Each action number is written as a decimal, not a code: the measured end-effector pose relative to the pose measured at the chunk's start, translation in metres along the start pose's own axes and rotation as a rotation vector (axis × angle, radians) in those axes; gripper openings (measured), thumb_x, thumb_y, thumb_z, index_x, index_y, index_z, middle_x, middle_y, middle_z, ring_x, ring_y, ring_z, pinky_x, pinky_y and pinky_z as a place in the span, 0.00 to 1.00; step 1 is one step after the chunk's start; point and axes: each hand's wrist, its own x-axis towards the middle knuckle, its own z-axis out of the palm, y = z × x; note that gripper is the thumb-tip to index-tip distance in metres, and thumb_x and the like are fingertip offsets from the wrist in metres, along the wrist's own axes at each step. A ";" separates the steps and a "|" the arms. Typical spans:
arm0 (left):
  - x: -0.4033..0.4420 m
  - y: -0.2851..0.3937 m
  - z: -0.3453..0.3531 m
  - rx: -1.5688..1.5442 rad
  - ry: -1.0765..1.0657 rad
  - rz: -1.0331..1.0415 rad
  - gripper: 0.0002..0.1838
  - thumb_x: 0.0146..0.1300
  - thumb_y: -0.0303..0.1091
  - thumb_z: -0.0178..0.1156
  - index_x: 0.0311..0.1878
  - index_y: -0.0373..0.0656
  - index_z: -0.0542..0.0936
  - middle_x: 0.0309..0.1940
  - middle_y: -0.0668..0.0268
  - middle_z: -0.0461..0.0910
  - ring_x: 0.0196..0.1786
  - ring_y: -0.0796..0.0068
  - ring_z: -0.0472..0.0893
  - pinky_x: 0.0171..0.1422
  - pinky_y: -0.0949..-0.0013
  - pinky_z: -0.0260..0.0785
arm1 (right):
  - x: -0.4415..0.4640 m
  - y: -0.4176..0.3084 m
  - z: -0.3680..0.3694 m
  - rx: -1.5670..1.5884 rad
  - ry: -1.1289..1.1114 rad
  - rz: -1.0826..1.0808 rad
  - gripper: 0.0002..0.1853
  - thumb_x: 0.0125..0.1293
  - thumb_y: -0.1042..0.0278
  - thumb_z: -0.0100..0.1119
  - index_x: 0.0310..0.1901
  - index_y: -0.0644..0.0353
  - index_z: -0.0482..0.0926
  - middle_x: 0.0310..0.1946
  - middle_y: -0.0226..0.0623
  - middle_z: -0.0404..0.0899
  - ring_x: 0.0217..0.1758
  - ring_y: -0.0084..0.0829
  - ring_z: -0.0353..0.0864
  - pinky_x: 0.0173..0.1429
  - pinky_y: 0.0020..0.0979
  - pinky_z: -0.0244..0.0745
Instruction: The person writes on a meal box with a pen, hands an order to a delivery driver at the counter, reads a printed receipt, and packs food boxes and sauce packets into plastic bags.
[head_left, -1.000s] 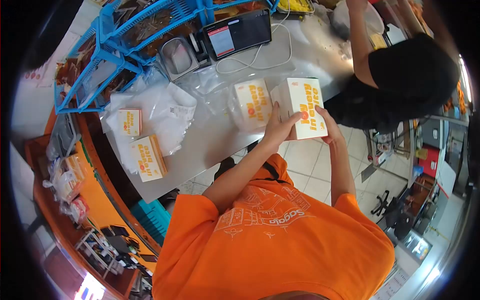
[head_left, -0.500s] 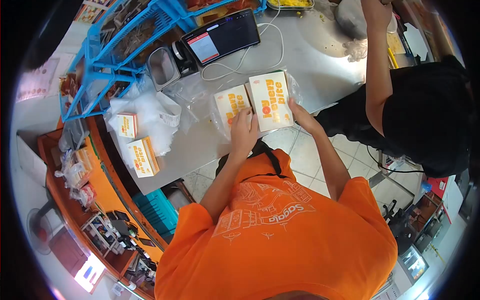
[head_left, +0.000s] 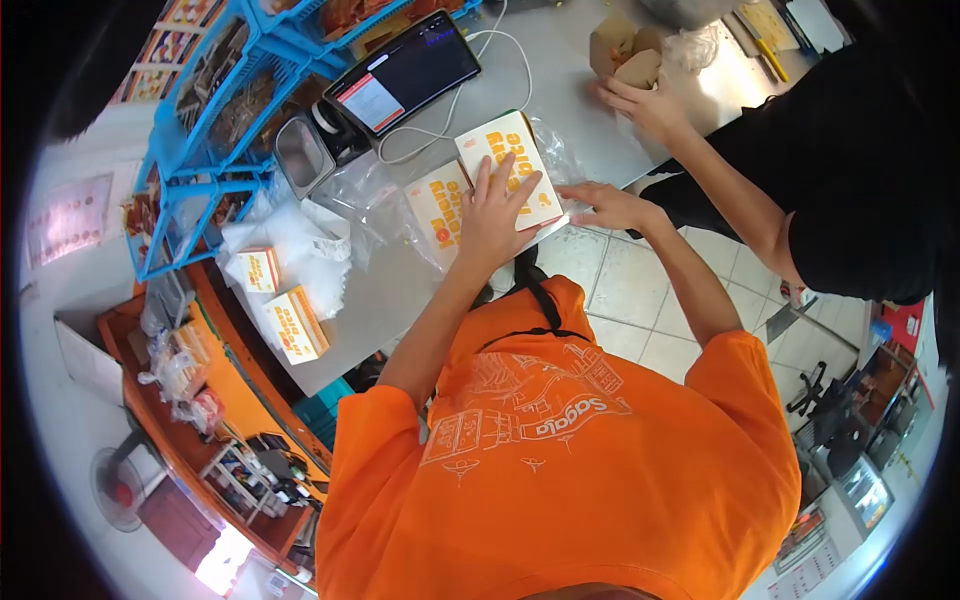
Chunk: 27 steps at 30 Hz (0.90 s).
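Observation:
Two white food boxes with orange and yellow lettering lie side by side on clear plastic at the counter's front edge. My left hand [head_left: 492,215] is spread flat over the right-hand box [head_left: 482,145], its fingers across the lettering. The left-hand box [head_left: 432,205] lies beside it, partly behind my wrist. My right hand [head_left: 612,208] is just right of the boxes, fingers stretched toward the right-hand box's lower corner, thumb apart. Whether its fingertips touch the box or the plastic bag [head_left: 555,145] I cannot tell.
Two smaller printed boxes [head_left: 297,328] sit on white plastic bags [head_left: 325,240] at left. Behind stand a tablet [head_left: 420,80] with a white cable, a metal container [head_left: 303,160] and blue racks [head_left: 215,125]. At right, a co-worker's hand [head_left: 650,108] touches an open brown carton [head_left: 635,68].
My left hand has moved from between the boxes onto the right-hand one. My right hand has let go of that box's side. The co-worker's arm has come down to a brown carton.

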 end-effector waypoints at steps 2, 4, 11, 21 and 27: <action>0.000 -0.001 0.002 0.034 -0.026 0.003 0.40 0.44 0.45 0.76 0.66 0.61 0.75 0.73 0.59 0.60 0.75 0.45 0.57 0.59 0.41 0.65 | -0.006 0.004 0.019 -0.341 0.084 -0.012 0.30 0.62 0.56 0.61 0.65 0.56 0.71 0.58 0.42 0.74 0.66 0.42 0.69 0.71 0.44 0.60; 0.000 0.003 0.005 0.035 -0.038 -0.006 0.40 0.44 0.45 0.76 0.66 0.60 0.75 0.73 0.59 0.60 0.75 0.46 0.57 0.59 0.42 0.65 | -0.015 0.009 0.028 -0.575 0.104 -0.050 0.26 0.57 0.61 0.66 0.58 0.54 0.75 0.50 0.36 0.78 0.61 0.37 0.72 0.67 0.43 0.64; 0.003 0.013 -0.002 0.031 -0.038 -0.030 0.36 0.48 0.46 0.74 0.64 0.57 0.77 0.72 0.57 0.62 0.74 0.45 0.58 0.62 0.42 0.65 | -0.048 -0.034 -0.018 -0.454 0.247 -0.288 0.02 0.52 0.69 0.65 0.29 0.51 0.83 0.31 0.25 0.74 0.50 0.28 0.72 0.53 0.34 0.64; -0.057 -0.168 0.062 -0.478 0.500 -1.317 0.25 0.65 0.42 0.64 0.53 0.27 0.75 0.48 0.50 0.79 0.47 0.62 0.78 0.51 0.62 0.68 | 0.114 0.048 0.021 0.681 0.661 0.470 0.12 0.61 0.64 0.62 0.41 0.63 0.87 0.36 0.51 0.86 0.38 0.46 0.86 0.46 0.39 0.78; -0.066 -0.154 0.018 -0.613 0.546 -1.090 0.19 0.59 0.41 0.69 0.32 0.28 0.83 0.25 0.59 0.82 0.28 0.74 0.77 0.35 0.69 0.68 | 0.104 -0.030 -0.032 0.162 0.975 0.198 0.12 0.62 0.63 0.61 0.39 0.64 0.87 0.33 0.55 0.84 0.35 0.49 0.85 0.42 0.40 0.78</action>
